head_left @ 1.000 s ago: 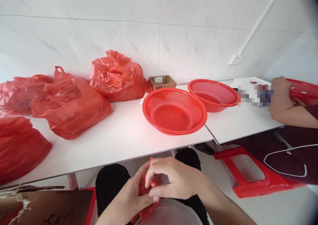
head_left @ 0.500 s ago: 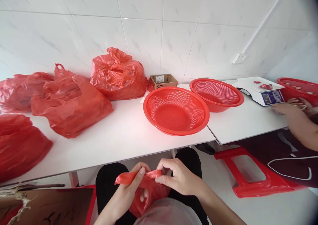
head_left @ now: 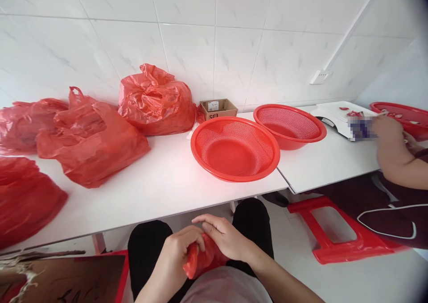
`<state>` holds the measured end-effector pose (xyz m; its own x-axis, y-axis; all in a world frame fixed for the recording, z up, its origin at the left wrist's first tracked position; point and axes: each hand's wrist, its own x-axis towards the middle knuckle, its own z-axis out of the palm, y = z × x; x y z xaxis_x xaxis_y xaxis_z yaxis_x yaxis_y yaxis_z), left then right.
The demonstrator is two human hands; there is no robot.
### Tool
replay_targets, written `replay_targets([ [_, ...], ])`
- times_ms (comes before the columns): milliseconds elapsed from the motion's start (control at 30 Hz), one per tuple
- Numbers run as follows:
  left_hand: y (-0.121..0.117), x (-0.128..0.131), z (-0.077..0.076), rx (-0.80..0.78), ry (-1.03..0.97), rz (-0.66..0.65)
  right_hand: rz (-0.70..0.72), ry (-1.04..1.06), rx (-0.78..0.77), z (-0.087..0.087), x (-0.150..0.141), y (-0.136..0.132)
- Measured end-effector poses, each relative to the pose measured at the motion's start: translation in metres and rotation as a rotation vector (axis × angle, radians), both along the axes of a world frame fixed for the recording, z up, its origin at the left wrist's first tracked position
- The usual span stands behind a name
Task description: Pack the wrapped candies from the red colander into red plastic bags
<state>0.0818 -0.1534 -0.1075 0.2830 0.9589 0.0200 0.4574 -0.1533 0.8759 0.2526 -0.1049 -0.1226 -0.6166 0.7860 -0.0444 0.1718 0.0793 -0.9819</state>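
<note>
My left hand (head_left: 182, 249) and my right hand (head_left: 224, 236) hold a crumpled red plastic bag (head_left: 202, 257) low over my lap. Both sets of fingers curl over the bag and press it into a small wad. Part of it sticks out below my left hand. My hands are well below the white table's front edge (head_left: 150, 209), and neither touches the table.
On the table are several stuffed red plastic bags (head_left: 90, 142), two red plastic colanders (head_left: 234, 149) and a small cardboard box (head_left: 218, 109). At right, a co-worker's hand (head_left: 388, 133) is beside a white digital scale (head_left: 334, 115) and a red basket (head_left: 401, 120). A red stool (head_left: 334, 236) stands on the floor.
The bag, stretched between my hands half a second ago, is now bunched into a tighter wad. The co-worker's hand has moved up over the scale's right side.
</note>
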Motion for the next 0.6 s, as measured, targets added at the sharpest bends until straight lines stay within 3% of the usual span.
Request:
replay_targets([
  [100,-0.004,0.003,-0.013,0.146,0.053,0.194,0.106,0.19,-0.199,-0.006,0.001,-0.002],
  [200,-0.007,0.007,-0.018,0.177,0.064,0.271,0.124,0.28,-0.376,-0.014,0.005,-0.003],
  [367,-0.004,0.006,-0.018,0.096,-0.072,0.096,0.041,0.357,-0.446,-0.023,0.018,-0.002],
  [467,-0.004,0.004,-0.015,-0.033,-0.067,0.006,-0.018,0.33,-0.405,-0.023,0.022,0.0],
  [600,-0.009,-0.002,-0.018,-0.095,-0.024,-0.005,-0.135,0.221,-0.306,-0.03,0.025,0.002],
])
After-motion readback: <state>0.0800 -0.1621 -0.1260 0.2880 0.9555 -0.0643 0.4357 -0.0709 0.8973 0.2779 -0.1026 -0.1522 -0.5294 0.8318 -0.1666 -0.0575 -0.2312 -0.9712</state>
